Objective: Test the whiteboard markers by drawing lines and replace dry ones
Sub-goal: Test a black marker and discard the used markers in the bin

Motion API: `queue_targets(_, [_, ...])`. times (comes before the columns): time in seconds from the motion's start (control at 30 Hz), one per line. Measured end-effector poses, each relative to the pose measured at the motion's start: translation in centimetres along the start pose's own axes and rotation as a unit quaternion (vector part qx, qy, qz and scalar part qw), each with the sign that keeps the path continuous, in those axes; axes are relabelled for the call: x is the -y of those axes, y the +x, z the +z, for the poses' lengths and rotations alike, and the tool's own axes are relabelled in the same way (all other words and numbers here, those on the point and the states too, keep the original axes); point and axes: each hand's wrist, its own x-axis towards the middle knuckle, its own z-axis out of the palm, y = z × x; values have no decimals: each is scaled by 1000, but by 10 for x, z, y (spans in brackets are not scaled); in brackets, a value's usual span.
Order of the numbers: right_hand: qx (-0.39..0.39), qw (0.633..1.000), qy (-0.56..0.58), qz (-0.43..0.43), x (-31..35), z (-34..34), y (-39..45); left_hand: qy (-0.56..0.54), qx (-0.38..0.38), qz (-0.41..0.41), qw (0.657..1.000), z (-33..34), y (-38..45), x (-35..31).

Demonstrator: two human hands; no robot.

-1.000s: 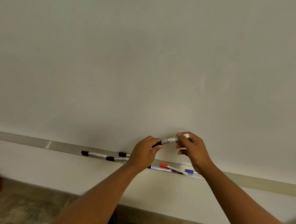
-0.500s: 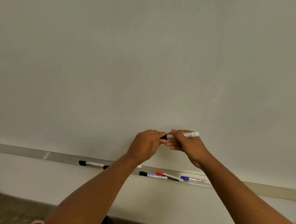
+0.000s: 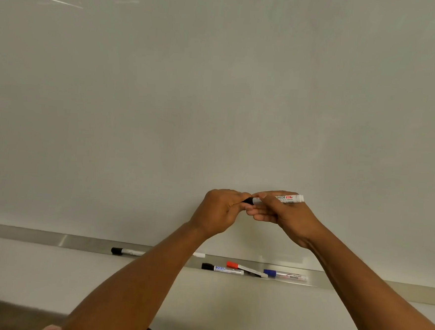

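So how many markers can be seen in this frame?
6: one held in both hands; on the tray, black-capped far left, a white end by the left forearm, black-capped, red-capped, blue-capped. The forearm may hide more.

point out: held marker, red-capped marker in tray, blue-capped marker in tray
held marker (image 3: 287, 198), head view, on the white printed barrel right of the fingers
red-capped marker (image 3: 232, 264), head view, on its red cap
blue-capped marker (image 3: 269, 272), head view, on its blue cap

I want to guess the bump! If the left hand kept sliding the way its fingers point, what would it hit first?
Probably the right hand. The left hand points rightward along the black-capped white marker that both hands hold, and their fingertips already look nearly touching, though depth is unclear.
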Motion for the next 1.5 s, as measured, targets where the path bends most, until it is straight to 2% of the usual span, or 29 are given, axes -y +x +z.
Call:
queue_targets(0.27, [34,998,-52,-33,18,-22,1,-14,-8,20,1000,0,16,-8])
queue_targets(0.47, [30,994,-79,-64,29,-35,5,-40,-23,24,999,-3,34,-15])
queue_targets(0.73, [4,996,-45,-82,40,-33,12,-45,20,12,999,-14,56,-19])
queue_targets(0.93, [-27,995,-22,-89,36,-21,19,-9,-8,11,1000,-7,51,-17])
queue_targets(1.07, [9,997,-26,-77,34,-23,16,-3,-18,26,999,-9,45,-15])
queue_targets(1.5, [27,995,9,-97,29,-24,4,-61,-10,10,998,-11,47,-25])
